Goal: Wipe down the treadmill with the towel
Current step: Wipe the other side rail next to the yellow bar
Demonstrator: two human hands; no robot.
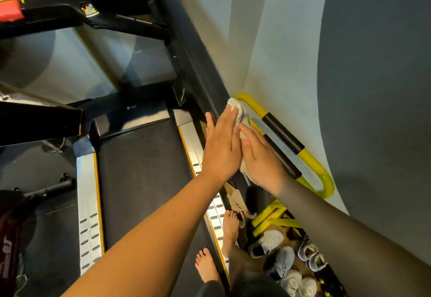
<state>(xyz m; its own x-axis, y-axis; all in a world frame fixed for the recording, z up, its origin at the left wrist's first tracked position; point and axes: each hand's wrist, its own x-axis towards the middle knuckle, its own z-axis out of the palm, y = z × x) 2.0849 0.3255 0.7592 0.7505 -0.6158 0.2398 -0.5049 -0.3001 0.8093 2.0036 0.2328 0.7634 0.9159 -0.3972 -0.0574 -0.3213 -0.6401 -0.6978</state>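
A black treadmill fills the head view, with its dark belt [140, 180], silver side rails [89, 203] and a black right upright [198, 63] that slopes down from the console. A white towel [240, 112] is pressed against the lower end of that upright. My left hand [221, 147] lies flat on the towel with its fingers together and pointing up. My right hand [258, 159] presses the towel from the right side, so the cloth is squeezed between both palms. Most of the towel is hidden under my hands.
A yellow bar with black grips [300, 156] runs along the wall right beside my hands. Several sneakers [284, 261] lie on the floor at the lower right. My bare feet [229, 226] stand on the right rail and belt. The console with a red tab [11, 9] is at the top left.
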